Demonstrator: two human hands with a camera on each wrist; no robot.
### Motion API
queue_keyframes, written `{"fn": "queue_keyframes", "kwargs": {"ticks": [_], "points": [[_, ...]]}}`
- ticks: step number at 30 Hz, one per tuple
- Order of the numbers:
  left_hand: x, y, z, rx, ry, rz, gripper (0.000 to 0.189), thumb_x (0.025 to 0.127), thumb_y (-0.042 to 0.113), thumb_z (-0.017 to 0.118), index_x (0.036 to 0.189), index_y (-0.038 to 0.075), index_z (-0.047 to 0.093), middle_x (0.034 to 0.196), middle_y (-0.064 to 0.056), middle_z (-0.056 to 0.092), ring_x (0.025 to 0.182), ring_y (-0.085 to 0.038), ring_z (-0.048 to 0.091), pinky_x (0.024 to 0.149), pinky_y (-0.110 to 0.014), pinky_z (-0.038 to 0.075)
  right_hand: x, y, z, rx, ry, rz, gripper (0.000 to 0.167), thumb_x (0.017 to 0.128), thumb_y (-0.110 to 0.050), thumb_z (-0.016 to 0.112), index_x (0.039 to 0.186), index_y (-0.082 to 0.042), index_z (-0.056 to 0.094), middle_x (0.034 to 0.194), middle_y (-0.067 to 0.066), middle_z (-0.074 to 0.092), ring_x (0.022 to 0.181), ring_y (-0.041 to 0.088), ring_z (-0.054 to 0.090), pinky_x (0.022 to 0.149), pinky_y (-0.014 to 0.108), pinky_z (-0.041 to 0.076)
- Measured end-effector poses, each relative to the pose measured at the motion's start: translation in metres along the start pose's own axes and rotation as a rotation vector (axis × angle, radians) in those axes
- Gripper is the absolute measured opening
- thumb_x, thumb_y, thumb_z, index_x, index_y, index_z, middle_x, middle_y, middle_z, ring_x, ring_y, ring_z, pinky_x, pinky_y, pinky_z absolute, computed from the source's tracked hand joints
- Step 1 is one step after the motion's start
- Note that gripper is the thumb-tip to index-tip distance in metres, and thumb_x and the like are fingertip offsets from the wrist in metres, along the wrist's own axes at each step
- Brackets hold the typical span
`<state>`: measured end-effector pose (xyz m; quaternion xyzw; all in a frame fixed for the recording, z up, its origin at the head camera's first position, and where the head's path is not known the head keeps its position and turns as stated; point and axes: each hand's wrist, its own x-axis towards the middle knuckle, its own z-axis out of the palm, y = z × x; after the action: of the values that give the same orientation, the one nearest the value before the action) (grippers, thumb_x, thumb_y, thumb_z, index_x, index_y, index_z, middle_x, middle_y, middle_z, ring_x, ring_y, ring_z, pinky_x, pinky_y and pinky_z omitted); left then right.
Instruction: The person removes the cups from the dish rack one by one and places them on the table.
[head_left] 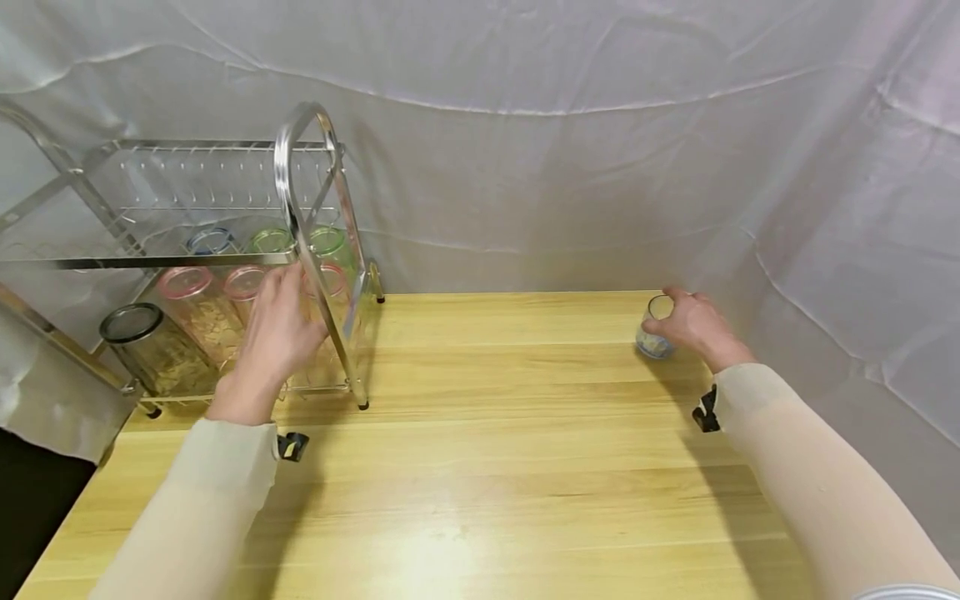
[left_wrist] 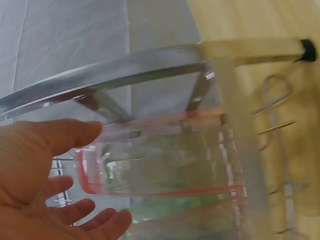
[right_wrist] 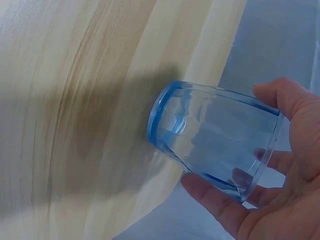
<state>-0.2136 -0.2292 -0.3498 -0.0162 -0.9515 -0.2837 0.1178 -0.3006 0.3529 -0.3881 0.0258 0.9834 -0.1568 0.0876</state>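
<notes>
At the far right of the table, my right hand (head_left: 701,327) grips a clear blue glass (right_wrist: 215,137) near its rim, thumb on one side and fingers on the other. Its base is down by the tabletop; whether they touch I cannot tell. On the left, my left hand (head_left: 274,335) reaches into the lower level of a metal dish rack (head_left: 286,167). Beside it stands a pink-rimmed glass (left_wrist: 165,167), upside down. In the left wrist view the thumb and fingers are spread apart with nothing between them, near that glass's base end.
More upturned glasses share the rack's lower level: a dark one (head_left: 157,350), pink ones (head_left: 201,312), a blue one (head_left: 212,242) and green ones (head_left: 272,242). The rack's upper wire shelf and curved side frame overhang them. Grey cloth (head_left: 525,192) hangs behind the wooden table (head_left: 487,433).
</notes>
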Motion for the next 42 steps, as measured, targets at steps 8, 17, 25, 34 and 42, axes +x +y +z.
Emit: {"fn": "queue_keyframes", "kwargs": {"ticks": [8, 17, 25, 34, 42], "points": [[0.020, 0.008, -0.012, 0.188, -0.128, 0.200, 0.081, 0.093, 0.001, 0.064, 0.163, -0.006, 0.024, 0.161, -0.039, 0.033, 0.149, -0.059, 0.029, 0.121, -0.073, 0.023, 0.002, -0.004, 0.001, -0.024, -0.004, -0.006, 0.093, 0.095, -0.048, 0.063, 0.164, 0.001, 0.024, 0.158, 0.045, 0.027, 0.144, 0.063, 0.029, 0.114, 0.078, 0.031], [0.024, 0.006, -0.015, 0.146, -0.197, 0.247, 0.073, 0.092, 0.008, 0.072, 0.157, 0.005, 0.039, 0.152, -0.036, 0.045, 0.122, -0.063, 0.053, 0.102, -0.074, 0.043, 0.005, -0.005, 0.004, -0.025, 0.002, -0.021, 0.091, 0.096, -0.047, 0.062, 0.163, 0.003, 0.026, 0.159, 0.044, 0.028, 0.146, 0.061, 0.027, 0.115, 0.076, 0.031], [0.031, 0.006, -0.017, 0.230, -0.240, 0.247, 0.052, 0.105, 0.012, 0.053, 0.154, 0.000, 0.042, 0.157, -0.037, 0.039, 0.146, -0.061, 0.033, 0.115, -0.076, 0.028, 0.005, -0.001, 0.004, -0.013, 0.005, -0.017, 0.093, 0.096, -0.048, 0.063, 0.163, 0.004, 0.025, 0.159, 0.043, 0.029, 0.148, 0.059, 0.025, 0.116, 0.075, 0.031], [0.030, 0.010, -0.019, 0.248, -0.218, 0.211, 0.027, 0.111, 0.018, 0.041, 0.124, 0.002, 0.057, 0.137, -0.034, 0.054, 0.129, -0.058, 0.045, 0.102, -0.073, 0.038, 0.004, 0.003, 0.008, 0.006, 0.022, -0.010, 0.101, 0.095, -0.052, 0.065, 0.166, 0.001, 0.016, 0.157, 0.048, 0.024, 0.141, 0.064, 0.032, 0.112, 0.078, 0.034], [0.014, 0.011, -0.025, 0.216, -0.223, 0.054, 0.064, 0.094, 0.015, 0.074, 0.146, -0.004, 0.043, 0.136, -0.038, 0.050, 0.128, -0.059, 0.043, 0.106, -0.073, 0.038, 0.001, 0.003, 0.011, 0.058, 0.054, 0.026, 0.114, 0.094, -0.060, 0.069, 0.168, -0.003, 0.003, 0.162, 0.045, 0.012, 0.147, 0.068, 0.013, 0.112, 0.084, 0.025]]}}
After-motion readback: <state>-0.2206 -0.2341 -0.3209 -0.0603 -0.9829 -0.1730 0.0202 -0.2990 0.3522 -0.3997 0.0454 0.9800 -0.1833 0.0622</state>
